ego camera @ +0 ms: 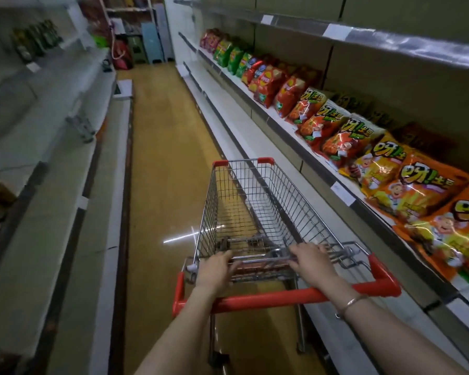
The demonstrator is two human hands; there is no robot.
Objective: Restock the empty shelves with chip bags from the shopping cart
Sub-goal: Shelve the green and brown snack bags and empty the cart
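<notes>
Chip bags [333, 123] (cart [212, 201] looks empty): prob. light, crushable, lift by top seam; left hand [214, 266] & right hand [312, 258] fingers curl round cart wire.

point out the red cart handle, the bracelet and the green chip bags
red cart handle [268, 297]: head view, middle of bar
bracelet [352, 302]: head view, band over right wrist
green chip bags [223, 51]: head view, front of one bag

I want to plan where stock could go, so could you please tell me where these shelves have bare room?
The white shelf below the chip bags is bare along its visible length, beside the shopping cart. The left-side shelves are mostly bare too. The chip-bag row itself is packed edge to edge.
</notes>
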